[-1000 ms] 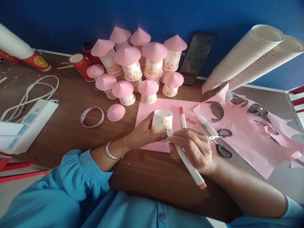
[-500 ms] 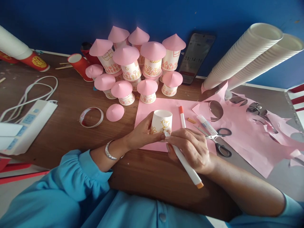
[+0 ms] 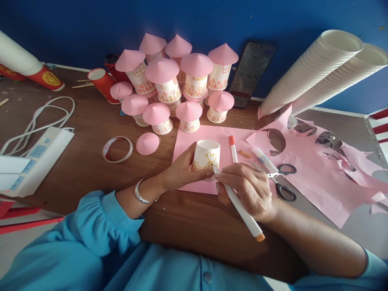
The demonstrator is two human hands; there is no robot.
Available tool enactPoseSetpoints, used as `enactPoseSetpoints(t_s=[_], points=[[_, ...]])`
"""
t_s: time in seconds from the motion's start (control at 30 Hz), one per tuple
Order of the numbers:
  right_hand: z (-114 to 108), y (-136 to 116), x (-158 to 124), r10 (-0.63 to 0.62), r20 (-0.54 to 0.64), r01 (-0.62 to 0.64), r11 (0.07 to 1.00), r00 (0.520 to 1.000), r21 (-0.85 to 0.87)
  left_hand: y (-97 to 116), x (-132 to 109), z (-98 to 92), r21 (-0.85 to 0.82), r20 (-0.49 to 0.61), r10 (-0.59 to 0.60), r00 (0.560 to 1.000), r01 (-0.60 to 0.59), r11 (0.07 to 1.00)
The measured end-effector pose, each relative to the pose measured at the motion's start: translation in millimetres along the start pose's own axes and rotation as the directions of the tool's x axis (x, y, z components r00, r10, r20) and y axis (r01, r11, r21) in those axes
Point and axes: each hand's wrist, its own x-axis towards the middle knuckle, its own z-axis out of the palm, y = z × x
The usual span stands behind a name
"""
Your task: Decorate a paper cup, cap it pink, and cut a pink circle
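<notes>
A white paper cup (image 3: 202,154) with a yellow-orange bird and flowers drawn on its side is gripped by my left hand (image 3: 184,167), thumb across the front. My right hand (image 3: 247,188) pinches a white marker (image 3: 244,212) with an orange end, its tip at the cup's lower right side. Under both lies a pink paper sheet (image 3: 188,139). Just beyond my right hand rest a red-capped marker (image 3: 233,148), a small orange cap (image 3: 245,154), a glue stick (image 3: 264,159) and black-handled scissors (image 3: 286,192), partly covered by the hand.
Several decorated cups with pink cone roofs (image 3: 162,70) stand at the back. A loose pink cone (image 3: 147,144) and a tape roll (image 3: 117,149) lie left. Farther left is a power strip (image 3: 42,157). A phone (image 3: 252,74), tall cup stacks (image 3: 312,72) and cut pink paper (image 3: 318,173) occupy the right.
My right hand and the marker have shifted slightly right along the cup's lower side, with more orange line showing near the bird's feet. My left hand keeps its hold on the cup.
</notes>
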Motion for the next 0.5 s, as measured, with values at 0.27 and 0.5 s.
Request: enactPoseSetpoints(t_s=[0.27,0.5], points=[[0.4,1.7,3.0,-0.012,-0.018,0.011,0.999,1.000,-0.036,1.8,-0.3,-0.2,-0.035,0.010,-0.030,0.999,0.031,0.999],[0.6,2.0,1.9,-0.006,-0.001,0.006,0.999,1.000,-0.032,2.3,-1.2,-0.4,-0.032,0.001,-0.024,1.000,0.024,0.999]])
